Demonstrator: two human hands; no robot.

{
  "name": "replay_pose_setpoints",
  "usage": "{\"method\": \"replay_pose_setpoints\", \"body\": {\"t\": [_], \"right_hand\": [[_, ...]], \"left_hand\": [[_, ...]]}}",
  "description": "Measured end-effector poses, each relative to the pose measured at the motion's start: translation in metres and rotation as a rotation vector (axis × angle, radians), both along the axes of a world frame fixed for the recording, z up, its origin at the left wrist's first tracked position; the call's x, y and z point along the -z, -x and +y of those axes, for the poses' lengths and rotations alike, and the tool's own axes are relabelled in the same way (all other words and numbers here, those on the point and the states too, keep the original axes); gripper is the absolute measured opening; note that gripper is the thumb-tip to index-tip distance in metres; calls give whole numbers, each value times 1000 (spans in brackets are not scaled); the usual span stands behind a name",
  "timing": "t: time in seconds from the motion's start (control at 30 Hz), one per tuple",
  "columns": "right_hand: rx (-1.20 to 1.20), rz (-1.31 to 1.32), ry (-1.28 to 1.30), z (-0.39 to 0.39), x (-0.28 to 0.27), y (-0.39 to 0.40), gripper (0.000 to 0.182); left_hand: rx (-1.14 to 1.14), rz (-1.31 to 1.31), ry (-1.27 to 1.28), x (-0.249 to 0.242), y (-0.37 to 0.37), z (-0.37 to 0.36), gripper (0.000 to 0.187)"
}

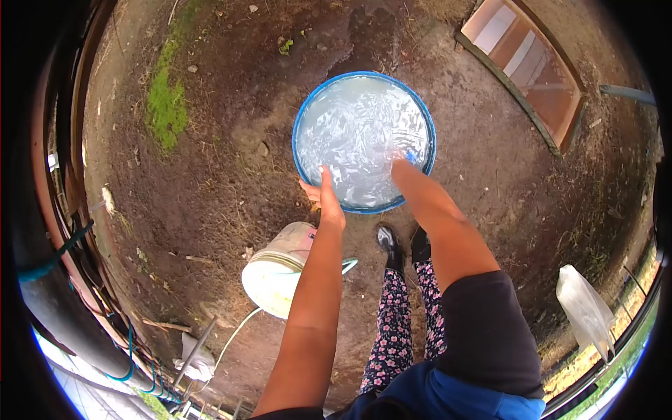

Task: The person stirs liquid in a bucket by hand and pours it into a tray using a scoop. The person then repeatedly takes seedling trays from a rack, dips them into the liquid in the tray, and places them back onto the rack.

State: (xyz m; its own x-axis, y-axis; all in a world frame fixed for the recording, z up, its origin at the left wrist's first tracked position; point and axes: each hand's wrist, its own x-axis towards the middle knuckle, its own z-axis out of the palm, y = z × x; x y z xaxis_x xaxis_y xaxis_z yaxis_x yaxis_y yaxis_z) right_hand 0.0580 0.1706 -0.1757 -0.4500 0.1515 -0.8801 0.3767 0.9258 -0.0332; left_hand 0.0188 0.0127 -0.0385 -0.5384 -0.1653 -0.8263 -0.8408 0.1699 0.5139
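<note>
A round blue tub (302, 166) full of cloudy, rippling water (357, 126) stands on the ground in front of me. My left hand (326, 196) grips its near left rim, thumb over the inner side and fingers against the outer wall. On the right side, my right hand (399, 166) is dipped into the water past the wrist, its fingers hidden below the surface. A small bright blue thing (411, 157) shows in the water right beside that wrist; I cannot tell whether the hand holds it.
A whitish bucket (269, 283) stands below my left forearm, with a pale green hose (241, 325) by it. Wooden-framed panel (525, 66) lies at the upper right. A translucent plastic bag (584, 308) hangs at right. Pipes and rails (56, 231) run along the left. My boots (388, 241) are near the tub.
</note>
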Motion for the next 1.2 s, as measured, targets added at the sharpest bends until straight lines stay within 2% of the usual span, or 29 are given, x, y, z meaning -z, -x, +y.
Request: {"method": "replay_pose_setpoints", "body": {"t": [0.17, 0.3, 0.37, 0.47, 0.5, 0.6, 0.73, 0.87, 1.03, 1.2], "right_hand": [[51, 0, 109, -12, -5, 1, 35], [248, -18, 294, -1, -21, 5, 35], [437, -35, 411, 7, -35, 7, 35], [923, -106, 667, 14, -62, 6, 35], [1140, -155, 755, 16, -93, 7, 32], [1204, -230, 967, 18, -108, 2, 25], [1198, -159, 1018, 29, -151, -7, 22], [1157, -49, 955, 35, -189, -20, 22], [1139, 174, 818, 35, -231, -46, 22], [1026, 429, 675, 40, -258, -70, 36]], "left_hand": [[-15, 29, -17, 6, 0, -1, 107], [1, 38, 15, 3, -4, 0, 102], [-24, 40, 15, 2, -2, 3, 100], [-34, 58, 14, -4, -2, 6, 99], [-30, 60, 15, -5, -2, 6, 99], [-45, 79, 15, -4, -3, 4, 97], [-53, 104, 11, -2, -3, 4, 94], [-48, 77, 7, -17, -2, 6, 93], [-39, 103, 40, -2, -2, 3, 92], [-46, 108, 36, -6, -3, 4, 92]]}}
